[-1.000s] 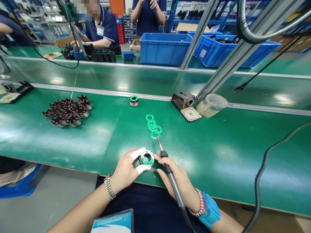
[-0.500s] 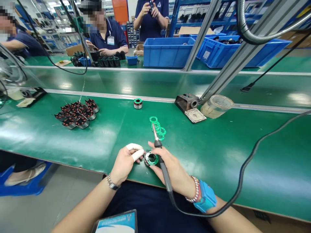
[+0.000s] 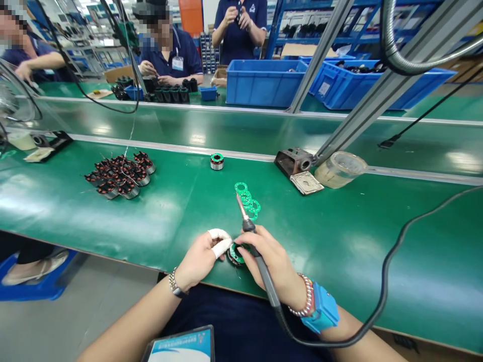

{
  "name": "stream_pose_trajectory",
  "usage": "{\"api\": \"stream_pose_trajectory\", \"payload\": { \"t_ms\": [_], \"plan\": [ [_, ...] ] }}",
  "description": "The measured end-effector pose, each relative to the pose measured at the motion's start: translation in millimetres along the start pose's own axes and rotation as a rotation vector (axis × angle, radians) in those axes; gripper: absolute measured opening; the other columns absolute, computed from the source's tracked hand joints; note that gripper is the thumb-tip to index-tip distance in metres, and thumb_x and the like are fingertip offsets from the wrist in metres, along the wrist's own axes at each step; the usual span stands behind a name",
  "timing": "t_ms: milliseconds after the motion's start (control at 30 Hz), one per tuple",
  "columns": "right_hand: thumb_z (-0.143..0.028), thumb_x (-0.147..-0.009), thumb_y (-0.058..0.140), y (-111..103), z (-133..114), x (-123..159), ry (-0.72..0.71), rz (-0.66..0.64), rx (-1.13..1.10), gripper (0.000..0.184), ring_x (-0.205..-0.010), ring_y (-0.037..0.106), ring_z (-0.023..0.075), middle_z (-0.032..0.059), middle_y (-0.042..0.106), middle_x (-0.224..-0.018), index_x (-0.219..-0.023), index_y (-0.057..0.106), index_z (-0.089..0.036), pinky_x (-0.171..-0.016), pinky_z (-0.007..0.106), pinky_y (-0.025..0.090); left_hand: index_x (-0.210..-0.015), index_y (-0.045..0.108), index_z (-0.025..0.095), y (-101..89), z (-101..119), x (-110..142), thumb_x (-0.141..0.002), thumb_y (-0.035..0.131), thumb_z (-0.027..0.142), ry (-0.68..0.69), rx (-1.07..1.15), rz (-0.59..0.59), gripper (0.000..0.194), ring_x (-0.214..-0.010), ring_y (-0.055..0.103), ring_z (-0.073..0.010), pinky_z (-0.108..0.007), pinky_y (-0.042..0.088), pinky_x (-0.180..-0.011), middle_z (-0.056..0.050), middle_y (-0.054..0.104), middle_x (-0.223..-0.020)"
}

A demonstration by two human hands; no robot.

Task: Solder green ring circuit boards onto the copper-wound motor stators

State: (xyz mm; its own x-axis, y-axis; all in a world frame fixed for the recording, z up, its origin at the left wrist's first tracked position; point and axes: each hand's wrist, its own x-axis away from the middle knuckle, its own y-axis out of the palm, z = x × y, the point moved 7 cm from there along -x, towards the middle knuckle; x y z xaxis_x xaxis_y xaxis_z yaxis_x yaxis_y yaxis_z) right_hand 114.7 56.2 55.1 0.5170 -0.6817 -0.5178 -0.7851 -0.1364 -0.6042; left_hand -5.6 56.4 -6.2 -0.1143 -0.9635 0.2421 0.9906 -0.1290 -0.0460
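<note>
A motor stator with a green ring-shaped circuit board on top (image 3: 234, 257) rests on the green bench near its front edge. My left hand (image 3: 204, 255), with white covers on two fingers, is closed at the stator's left rim; whether it pinches a wire or the rim is hidden. My right hand (image 3: 269, 259) grips a soldering iron (image 3: 264, 271), its tip pointing up and away, while its fingertips touch the board's right side. Several loose green ring boards (image 3: 247, 201) overlap beyond the iron tip. Another stator with a green board (image 3: 217, 161) stands farther back.
Several bare stators (image 3: 121, 173) are grouped at left. An iron stand (image 3: 296, 161) with a sponge pad (image 3: 307, 182) and a round plastic tub (image 3: 341, 168) stand right of centre. The iron's cord (image 3: 385, 271) loops across the right side. Co-workers sit and stand beyond blue bins (image 3: 264, 83).
My right fingers have shifted from around the stator's right side onto the top of its board. My left fingers have moved slightly right, closer against the rim. The view has shifted a little.
</note>
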Motion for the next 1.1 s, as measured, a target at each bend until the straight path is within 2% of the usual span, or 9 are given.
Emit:
{"api": "stream_pose_trajectory", "payload": {
  "t_ms": [100, 200, 300, 400, 500, 667, 1100],
  "plan": [
    [-0.011, -0.081, 0.05, -2, -3, 6, 0.023, 0.001, -0.016, 0.021, -0.087, 0.06, 0.0198, 0.007, 0.061, -0.089, -0.1, 0.053, -0.021, -0.075, 0.034, 0.053, -0.07, 0.053, 0.016, 0.4, -3, 1, -0.078, 0.054, 0.037, 0.004, -0.034, -0.033, 0.023, -0.049, 0.048, -0.0087, -0.021, 0.04, -0.051, 0.004, 0.049, -0.054],
    [-0.011, -0.081, 0.051, -14, -5, 13, 0.087, 0.062, -0.027, 0.019, -0.089, 0.061, 0.0191, 0.0078, 0.062, -0.095, -0.097, 0.055, -0.021, -0.077, 0.032, 0.052, -0.071, 0.052, 0.015, 0.6, -7, 0, -0.079, 0.053, 0.036, -0.013, -0.028, -0.064, 0.022, -0.048, 0.051, -0.0094, -0.022, 0.042, -0.052, 0.004, 0.052, -0.053],
    [-0.008, -0.082, 0.05, -30, -7, 19, 0.126, 0.094, -0.05, 0.017, -0.076, 0.063, 0.0156, 0.0041, 0.063, -0.08, -0.09, 0.056, -0.022, -0.07, 0.027, 0.052, -0.07, 0.052, 0.015, 0.8, -7, -1, -0.08, 0.053, 0.034, -0.022, -0.01, -0.065, 0.021, -0.048, 0.053, -0.0096, -0.022, 0.044, -0.053, 0.003, 0.055, -0.053],
    [-0.012, -0.082, 0.052, -41, -12, 23, 0.084, 0.053, -0.031, 0.019, -0.056, 0.059, 0.014, -0.0002, 0.059, -0.061, -0.097, 0.058, -0.022, -0.056, 0.026, 0.051, -0.069, 0.052, 0.015, 1.0, -6, -1, -0.079, 0.054, 0.034, -0.023, 0.003, -0.041, 0.021, -0.048, 0.054, -0.0097, -0.023, 0.045, -0.053, 0.002, 0.056, -0.053],
    [-0.016, -0.081, 0.054, -50, -16, 24, 0.054, 0.054, -0.023, 0.023, -0.053, 0.057, 0.015, 0.002, 0.06, -0.062, -0.102, 0.06, -0.021, -0.051, 0.028, 0.049, -0.068, 0.051, 0.016, 0.6, -5, 0, -0.077, 0.056, 0.035, -0.023, 0.005, -0.018, 0.022, -0.048, 0.055, -0.0102, -0.023, 0.045, -0.053, 0.003, 0.056, -0.051],
    [-0.012, -0.081, 0.05, -46, -10, 23, 0.13, 0.028, -0.115, 0.019, -0.055, 0.057, 0.0152, 0.004, 0.061, -0.063, -0.091, 0.064, -0.019, -0.05, 0.028, 0.048, -0.07, 0.052, 0.016, -0.2, -7, 0, -0.078, 0.055, 0.033, -0.026, -0.007, -0.016, 0.019, -0.048, 0.056, -0.0105, -0.023, 0.046, -0.053, 0.003, 0.057, -0.052],
    [-0.01, -0.08, 0.051, -38, -7, 23, 0.144, -0.026, -0.173, 0.021, -0.055, 0.054, 0.0146, 0.0033, 0.058, -0.062, -0.094, 0.064, -0.018, -0.051, 0.028, 0.047, -0.069, 0.051, 0.016, 0.4, -5, 0, -0.078, 0.053, 0.03, -0.022, -0.018, -0.02, 0.017, -0.049, 0.056, -0.0108, -0.024, 0.046, -0.055, 0.003, 0.057, -0.051]
  ]
}}
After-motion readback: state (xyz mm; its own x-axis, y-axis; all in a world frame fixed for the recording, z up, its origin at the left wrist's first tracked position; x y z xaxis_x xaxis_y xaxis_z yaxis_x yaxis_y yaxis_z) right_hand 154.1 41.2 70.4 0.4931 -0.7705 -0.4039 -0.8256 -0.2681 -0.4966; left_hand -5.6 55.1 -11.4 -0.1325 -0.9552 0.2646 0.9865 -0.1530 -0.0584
